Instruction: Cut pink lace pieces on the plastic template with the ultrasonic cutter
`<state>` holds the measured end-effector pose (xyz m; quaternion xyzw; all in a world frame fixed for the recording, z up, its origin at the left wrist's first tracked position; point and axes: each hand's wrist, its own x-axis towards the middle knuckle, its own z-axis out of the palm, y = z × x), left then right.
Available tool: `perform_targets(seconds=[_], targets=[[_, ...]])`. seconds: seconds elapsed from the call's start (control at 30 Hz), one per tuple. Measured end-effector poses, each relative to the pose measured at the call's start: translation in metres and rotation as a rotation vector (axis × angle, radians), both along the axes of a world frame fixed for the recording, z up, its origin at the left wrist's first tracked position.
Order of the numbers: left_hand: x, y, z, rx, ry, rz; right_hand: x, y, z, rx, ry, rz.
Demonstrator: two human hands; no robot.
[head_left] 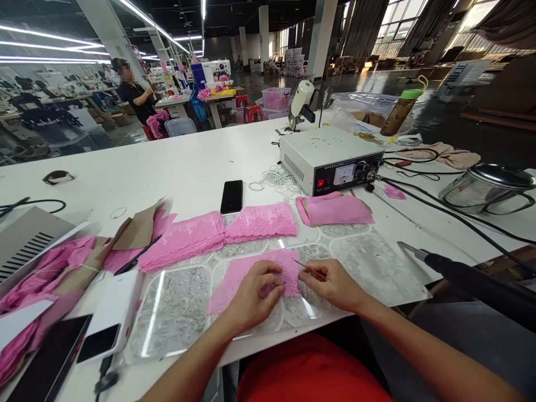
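A piece of pink lace fabric (234, 282) lies on the marble-patterned mat (173, 307) in front of me. My left hand (262, 290) rests on this fabric, fingers curled and thumb against the forefinger at its lace part. Just to the right, my right hand (330, 282) grips a small pointed tool (315, 273) with an orange-brown handle. Its thin metal tip points left, over the lace edge; the exact kind of tool is unclear. Behind the hands lie two stacks of pink lace pieces (184, 237) and a folded pink bundle (339, 210).
A black phone (231, 196) and loose thin rings (280, 181) lie behind the stacks. A control box (335, 159) with cables stands back right. From the right juts a black-handled blade tool (456, 273). A white device (111, 312) and pink fabric bundles (62, 268) lie left.
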<state>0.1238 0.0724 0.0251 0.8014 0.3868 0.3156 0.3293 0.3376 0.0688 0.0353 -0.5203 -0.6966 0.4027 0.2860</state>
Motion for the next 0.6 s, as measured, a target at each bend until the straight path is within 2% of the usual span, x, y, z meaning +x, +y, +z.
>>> perform_targets(seconds=[0.1, 0.33, 0.6], targets=[[-0.002, 0.001, -0.003, 0.034, 0.004, 0.019, -0.005, 0.005, -0.001, 0.025, -0.004, -0.029], [-0.004, 0.005, -0.02, 0.149, 0.024, 0.08, -0.024, 0.011, -0.005, 0.091, -0.224, 0.102], [-0.005, 0.004, -0.021, 0.195, 0.079, 0.093, -0.036, 0.01, -0.004, 0.089, -0.291, 0.074]])
